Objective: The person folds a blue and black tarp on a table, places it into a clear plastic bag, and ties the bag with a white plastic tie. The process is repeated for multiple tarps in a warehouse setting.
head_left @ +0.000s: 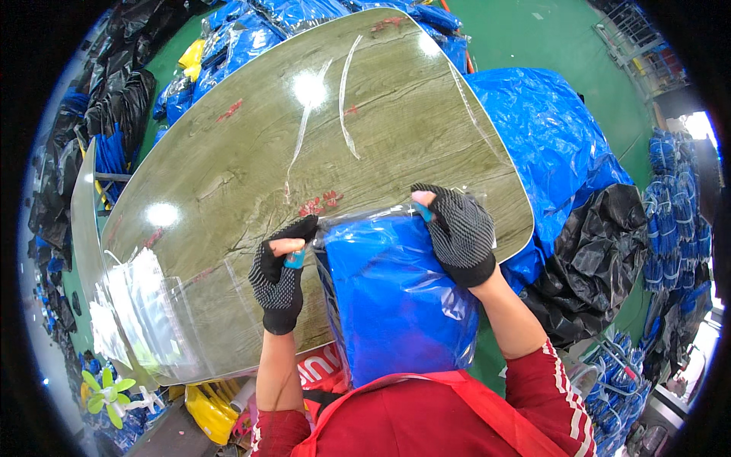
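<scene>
**Bagging Station: Blue Item in Clear Bag, Both Hands Engaged**

Holding entry, head view. Left hand [280, 276]: black dotted fingerless glove, closed on the left top corner of the clear plastic bag [396, 297], thumb and fingers pinched together. Right hand [457, 232]: same kind of glove, closed on the right top corner of the bag, fingertips curled over its edge. Clear plastic bag: stands upright at the near edge of the table [365, 114], between the two hands, against the person's red apron [411, 415]. Contents: folded blue item filling the bag. Table: wood-grain top, glossy. Stack of empty clear bags [145, 312]: near left on the table. Large blue sack [548, 137]: right of the table. Black sack [594, 259]: near right, below the blue one. Floor: green.
</scene>
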`<state>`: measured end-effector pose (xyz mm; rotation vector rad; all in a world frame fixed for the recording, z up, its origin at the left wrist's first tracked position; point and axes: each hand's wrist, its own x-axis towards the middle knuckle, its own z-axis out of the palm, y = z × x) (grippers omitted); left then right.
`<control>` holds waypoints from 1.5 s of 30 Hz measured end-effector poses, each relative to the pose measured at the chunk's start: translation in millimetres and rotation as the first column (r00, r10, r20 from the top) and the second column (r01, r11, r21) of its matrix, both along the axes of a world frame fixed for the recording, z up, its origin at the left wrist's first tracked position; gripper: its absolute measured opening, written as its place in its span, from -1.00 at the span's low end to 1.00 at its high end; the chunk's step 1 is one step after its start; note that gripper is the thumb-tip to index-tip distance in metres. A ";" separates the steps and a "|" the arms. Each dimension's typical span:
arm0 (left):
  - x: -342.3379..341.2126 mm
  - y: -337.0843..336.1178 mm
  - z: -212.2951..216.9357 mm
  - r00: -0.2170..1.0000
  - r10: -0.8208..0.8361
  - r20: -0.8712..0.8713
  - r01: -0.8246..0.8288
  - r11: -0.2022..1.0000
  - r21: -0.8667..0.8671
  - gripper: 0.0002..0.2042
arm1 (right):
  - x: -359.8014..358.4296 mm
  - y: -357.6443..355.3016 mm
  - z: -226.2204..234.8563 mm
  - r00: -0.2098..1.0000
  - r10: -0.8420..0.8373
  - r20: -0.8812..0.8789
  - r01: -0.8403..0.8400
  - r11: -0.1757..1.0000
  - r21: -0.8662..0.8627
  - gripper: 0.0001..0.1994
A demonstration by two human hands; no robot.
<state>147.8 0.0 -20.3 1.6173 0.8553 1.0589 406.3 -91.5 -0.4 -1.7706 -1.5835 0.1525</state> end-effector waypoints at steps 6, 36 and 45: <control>-18.4 -5.8 11.7 0.991 -0.130 0.008 0.130 0.991 0.023 -0.95 | 2.2 -12.3 27.6 0.990 0.119 0.070 -0.109 0.985 -0.133 -0.75; 76.9 -2.4 11.9 0.791 0.006 -0.612 0.395 0.759 0.517 -0.77 | 4.1 -0.8 6.1 0.909 0.322 0.266 -0.299 0.946 -0.125 -0.81; 57.6 -12.4 19.5 0.641 -0.036 -0.766 0.560 0.705 0.435 -0.60 | 1.2 -33.9 13.9 0.935 0.155 0.320 -0.128 0.986 -0.104 -0.58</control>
